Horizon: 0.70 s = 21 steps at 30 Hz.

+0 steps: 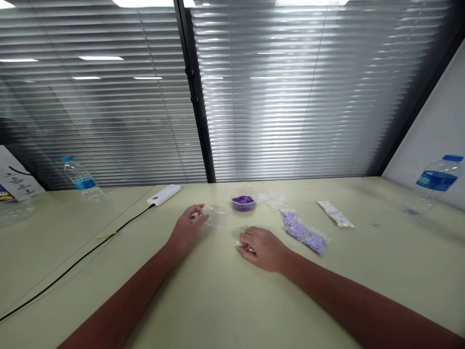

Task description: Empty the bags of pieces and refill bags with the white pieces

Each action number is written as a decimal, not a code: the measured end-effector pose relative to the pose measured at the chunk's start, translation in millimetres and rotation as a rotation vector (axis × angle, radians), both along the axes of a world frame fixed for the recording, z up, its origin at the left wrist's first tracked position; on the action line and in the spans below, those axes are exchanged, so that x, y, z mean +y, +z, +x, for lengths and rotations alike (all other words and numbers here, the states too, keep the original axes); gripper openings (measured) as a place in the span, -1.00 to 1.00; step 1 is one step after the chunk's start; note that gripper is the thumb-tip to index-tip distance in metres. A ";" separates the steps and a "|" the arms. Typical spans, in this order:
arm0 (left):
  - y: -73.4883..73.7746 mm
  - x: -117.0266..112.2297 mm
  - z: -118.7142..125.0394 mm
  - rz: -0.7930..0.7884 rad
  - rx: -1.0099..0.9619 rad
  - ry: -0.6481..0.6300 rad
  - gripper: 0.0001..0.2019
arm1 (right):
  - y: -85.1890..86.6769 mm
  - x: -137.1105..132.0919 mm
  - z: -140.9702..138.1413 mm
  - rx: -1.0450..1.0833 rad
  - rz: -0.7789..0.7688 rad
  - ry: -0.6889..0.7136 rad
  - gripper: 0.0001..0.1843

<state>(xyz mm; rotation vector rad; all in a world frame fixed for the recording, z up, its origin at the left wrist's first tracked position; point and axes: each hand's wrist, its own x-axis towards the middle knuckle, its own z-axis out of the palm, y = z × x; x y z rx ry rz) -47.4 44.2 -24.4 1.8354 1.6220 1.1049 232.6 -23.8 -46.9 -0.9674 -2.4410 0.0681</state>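
My left hand [188, 229] has its fingers curled on the edge of a small clear plastic bag [213, 216], which lies on the table. My right hand [260, 248] rests palm down, nearer me, with its fingertips closed on a small white piece [242, 245], mostly hidden. Just beyond the hands stands a small clear bowl of purple pieces [243, 202]. To the right lie a plastic bag of lilac pieces [303, 232] and a bag of white pieces [334, 213]. A flat clear bag [271, 199] lies behind them.
A white power bank [163, 195] with a black cable [78, 254] lies on the pale green table [203, 310]. Plastic water bottles stand at the far left [82, 178] and right [438, 179], near a paper bag [16, 174]. Window blinds [290, 92] rise behind the table.
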 end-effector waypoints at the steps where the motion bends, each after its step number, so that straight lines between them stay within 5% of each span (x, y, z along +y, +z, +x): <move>1: 2.6 -3.1 2.5 -0.014 -0.041 -0.040 -0.58 | -0.3 -0.5 -1.2 -0.027 0.011 -0.020 -0.79; 7: 22.5 -23.7 21.9 -0.144 -0.468 -0.171 -0.53 | -1.2 -3.8 -8.3 -0.152 0.036 -0.125 -0.85; 14: 23.1 -32.1 29.7 -0.273 -0.626 -0.216 -0.59 | -4.0 -6.0 -9.7 -0.198 0.039 -0.165 -0.83; 18: 24.0 -36.8 35.6 -0.302 -0.633 -0.211 -0.37 | -3.4 -6.3 -9.8 -0.214 0.046 -0.163 -0.73; 21: 25.1 -39.7 38.9 -0.316 -0.664 -0.237 -0.54 | -1.0 -6.8 -9.7 -0.230 0.045 -0.148 -0.62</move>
